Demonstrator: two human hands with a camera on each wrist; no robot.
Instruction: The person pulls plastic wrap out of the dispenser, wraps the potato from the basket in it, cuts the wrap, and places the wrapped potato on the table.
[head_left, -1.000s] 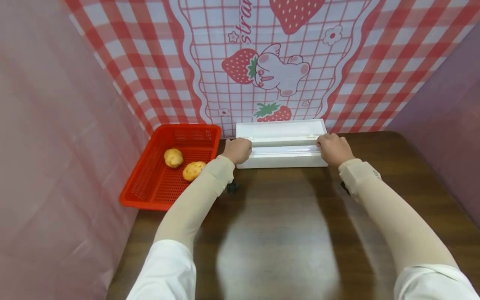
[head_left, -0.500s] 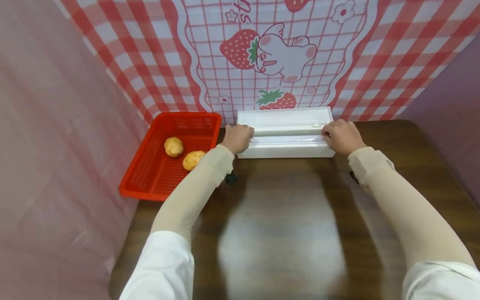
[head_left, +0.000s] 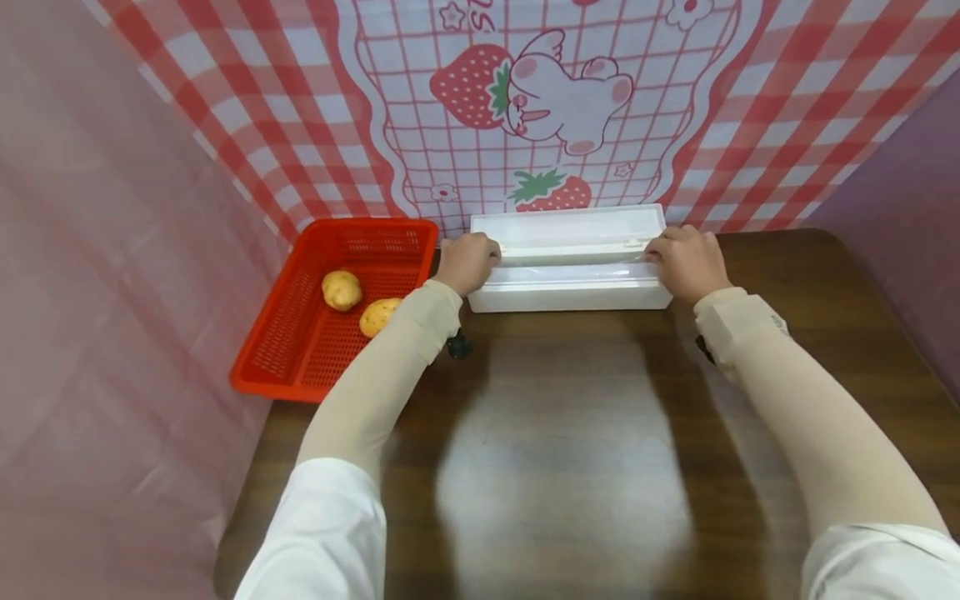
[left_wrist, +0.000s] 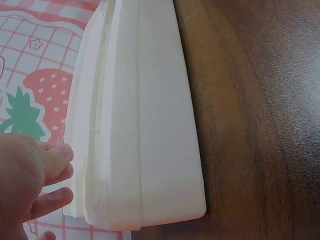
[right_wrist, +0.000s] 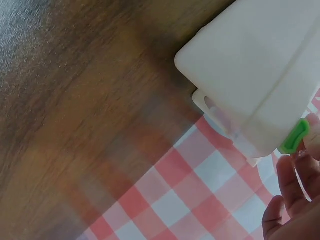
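A long white cling film dispenser [head_left: 572, 297] stands at the back of the table, its lid [head_left: 570, 225] tipped back against the cloth. Clear cling film [head_left: 570, 273] shows as a shiny sheet along its opening. At the left end, my left hand [head_left: 467, 262] pinches the film between thumb and fingers; the left wrist view has the fingertips [left_wrist: 62, 151] just beyond the lid edge. My right hand [head_left: 688, 260] pinches at the other end. In the right wrist view its fingers are beside a small green piece [right_wrist: 295, 136] on the dispenser's edge.
Left of the dispenser, a red perforated basket [head_left: 258, 385] holds two potatoes, one rounder [head_left: 342, 290], one partly behind my left sleeve [head_left: 378, 317]. A red-and-white strawberry cloth [head_left: 420, 108] hangs behind the brown wooden table [head_left: 570, 467]. A pink curtain [head_left: 112, 333] borders the left side.
Both hands have risen slightly and moved back over the dispenser, keeping to its two ends. The head view has shifted, so basket and dispenser sit higher in it. The potatoes stay put.
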